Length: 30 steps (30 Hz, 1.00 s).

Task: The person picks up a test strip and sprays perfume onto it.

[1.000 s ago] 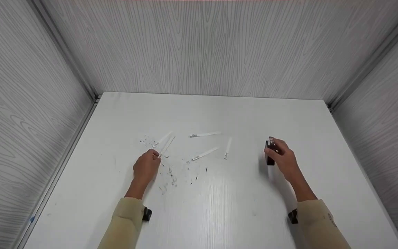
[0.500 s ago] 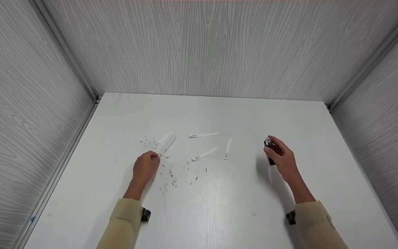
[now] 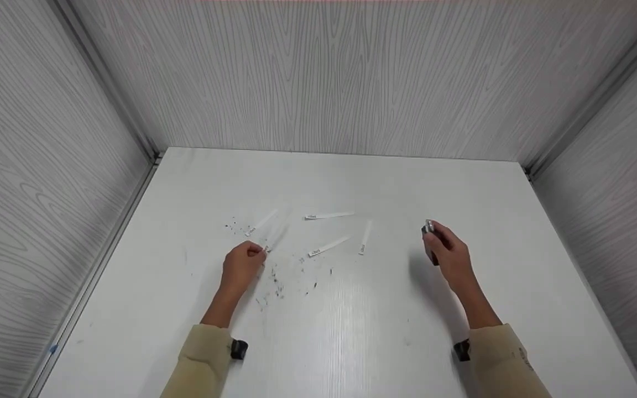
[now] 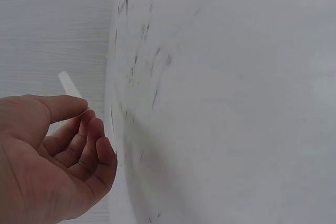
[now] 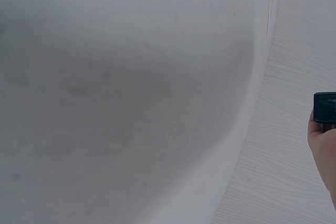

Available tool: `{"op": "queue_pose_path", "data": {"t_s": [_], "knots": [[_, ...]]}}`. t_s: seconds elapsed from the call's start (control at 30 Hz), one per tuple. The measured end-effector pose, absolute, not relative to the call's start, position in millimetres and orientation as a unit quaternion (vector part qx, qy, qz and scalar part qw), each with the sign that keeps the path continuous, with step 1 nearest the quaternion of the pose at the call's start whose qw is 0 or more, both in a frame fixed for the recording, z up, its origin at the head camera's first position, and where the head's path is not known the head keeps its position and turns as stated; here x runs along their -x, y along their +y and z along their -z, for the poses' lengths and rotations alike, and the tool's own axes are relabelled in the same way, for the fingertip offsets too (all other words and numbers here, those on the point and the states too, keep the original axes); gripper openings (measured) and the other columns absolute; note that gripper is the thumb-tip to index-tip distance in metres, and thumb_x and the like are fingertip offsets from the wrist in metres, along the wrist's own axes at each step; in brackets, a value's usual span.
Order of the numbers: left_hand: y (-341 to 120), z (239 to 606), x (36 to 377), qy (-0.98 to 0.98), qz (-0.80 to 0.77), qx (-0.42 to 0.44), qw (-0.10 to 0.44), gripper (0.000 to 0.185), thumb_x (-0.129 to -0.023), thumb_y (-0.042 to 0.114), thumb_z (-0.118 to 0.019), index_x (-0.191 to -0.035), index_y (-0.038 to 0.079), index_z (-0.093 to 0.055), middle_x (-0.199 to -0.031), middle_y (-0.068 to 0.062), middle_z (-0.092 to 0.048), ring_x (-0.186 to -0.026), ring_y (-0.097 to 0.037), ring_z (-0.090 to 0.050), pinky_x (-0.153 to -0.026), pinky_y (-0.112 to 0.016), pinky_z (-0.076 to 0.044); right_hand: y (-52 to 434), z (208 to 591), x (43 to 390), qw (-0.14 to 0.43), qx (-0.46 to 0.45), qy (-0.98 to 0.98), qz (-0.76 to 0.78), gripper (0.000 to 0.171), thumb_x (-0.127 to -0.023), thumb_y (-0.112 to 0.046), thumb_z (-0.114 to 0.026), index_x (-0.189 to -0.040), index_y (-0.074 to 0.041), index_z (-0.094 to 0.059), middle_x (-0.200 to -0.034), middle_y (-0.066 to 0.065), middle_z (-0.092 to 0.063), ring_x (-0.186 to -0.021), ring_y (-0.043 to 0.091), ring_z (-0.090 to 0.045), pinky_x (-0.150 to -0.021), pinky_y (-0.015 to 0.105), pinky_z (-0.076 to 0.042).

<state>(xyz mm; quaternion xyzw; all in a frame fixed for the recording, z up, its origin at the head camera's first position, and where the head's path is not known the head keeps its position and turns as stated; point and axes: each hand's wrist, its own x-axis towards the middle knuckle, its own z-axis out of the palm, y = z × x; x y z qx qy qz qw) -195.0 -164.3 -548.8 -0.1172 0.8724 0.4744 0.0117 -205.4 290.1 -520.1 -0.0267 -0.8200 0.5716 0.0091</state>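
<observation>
My left hand [image 3: 241,265] pinches a thin white paper strip [image 4: 70,85] between thumb and fingertips. In the head view that strip is blurred and points away to the upper right, over the table. On the right, my other hand [image 3: 454,257] holds a small dark box-shaped bottle [image 5: 325,107] with a silvery top [image 3: 428,224], above its shadow on the table. The thumb lies along the bottle's near side, the fingers at its back and top. Only the bottle's end and part of the hand show in the right wrist view.
Several similar strips with small dark print lie on the white table [image 3: 351,331]: one strip [image 3: 329,215] at the back, another strip [image 3: 328,246] nearer, one [image 3: 366,237] to the right. Another strip [image 3: 263,221] lies beyond my left hand. Dark specks [image 3: 276,284] mark the surface. Grey panels [image 3: 318,77] enclose it.
My left hand has moved slightly right with its strip, which has become blurred. My right hand has tipped the bottle's silvery top to the left. The lying strips have stayed put.
</observation>
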Motion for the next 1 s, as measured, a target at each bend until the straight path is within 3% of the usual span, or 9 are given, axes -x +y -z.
{"op": "queue_pose_path", "data": {"t_s": [0.23, 0.33, 0.43, 0.67, 0.83, 1.0], "knots": [[-148.8, 539.4, 188.2, 0.867, -0.487, 0.104, 0.016, 0.018, -0.097, 0.023, -0.063, -0.104, 0.008, -0.07, -0.097, -0.008, -0.069, -0.088, -0.022, -0.061, -0.08, -0.037, -0.05, 289.8, 523.7, 203.2, 0.021, 0.013, -0.825, -0.564, 0.061, -0.1, -0.051, -0.055, -0.152, -0.019, -0.046, -0.134, 0.012, -0.058, -0.109, 0.016, -0.053, -0.087, 0.021, -0.044], [-143.0, 535.0, 184.8, 0.862, -0.497, 0.1, 0.021, 0.018, -0.097, 0.023, -0.064, -0.104, 0.009, -0.07, -0.097, -0.007, -0.068, -0.087, -0.022, -0.06, -0.079, -0.036, -0.05, 288.9, 525.0, 202.1, 0.017, 0.0, -0.819, -0.574, 0.058, -0.103, -0.045, -0.054, -0.154, -0.02, -0.043, -0.137, 0.015, -0.059, -0.115, 0.013, -0.057, -0.09, 0.019, -0.047], [-137.8, 532.4, 181.8, 0.857, -0.508, 0.09, 0.023, 0.017, -0.097, 0.025, -0.064, -0.104, 0.01, -0.07, -0.097, -0.006, -0.068, -0.086, -0.021, -0.061, -0.077, -0.034, -0.049, 287.6, 526.0, 200.8, 0.01, -0.018, -0.805, -0.593, 0.056, -0.104, -0.041, -0.053, -0.155, -0.021, -0.04, -0.138, 0.019, -0.057, -0.121, 0.022, -0.06, -0.091, 0.018, -0.049], [-125.9, 531.7, 179.1, 0.855, -0.513, 0.079, 0.021, 0.015, -0.096, 0.025, -0.065, -0.102, 0.012, -0.071, -0.096, -0.005, -0.068, -0.085, -0.02, -0.061, -0.072, -0.032, -0.049, 281.0, 527.3, 197.3, 0.031, -0.034, -0.794, -0.607, 0.057, -0.105, -0.044, -0.05, -0.155, -0.017, -0.04, -0.138, 0.018, -0.055, -0.115, 0.013, -0.058, -0.093, 0.016, -0.047], [-121.7, 528.9, 177.4, 0.856, -0.512, 0.073, 0.022, 0.014, -0.096, 0.024, -0.066, -0.103, 0.013, -0.071, -0.097, -0.004, -0.068, -0.086, -0.02, -0.061, -0.073, -0.032, -0.049, 278.3, 529.0, 196.8, 0.05, -0.03, -0.811, -0.582, 0.058, -0.105, -0.046, -0.046, -0.154, -0.016, -0.041, -0.134, 0.014, -0.055, -0.114, 0.012, -0.056, -0.093, 0.013, -0.045], [-119.4, 529.3, 176.8, 0.855, -0.514, 0.064, 0.021, 0.015, -0.096, 0.024, -0.066, -0.104, 0.013, -0.071, -0.096, -0.004, -0.068, -0.085, -0.02, -0.061, -0.073, -0.032, -0.048, 276.3, 530.6, 197.0, 0.048, -0.047, -0.807, -0.587, 0.055, -0.108, -0.038, -0.042, -0.156, -0.012, -0.036, -0.136, 0.013, -0.051, -0.115, 0.015, -0.058, -0.097, 0.015, -0.043]]}}
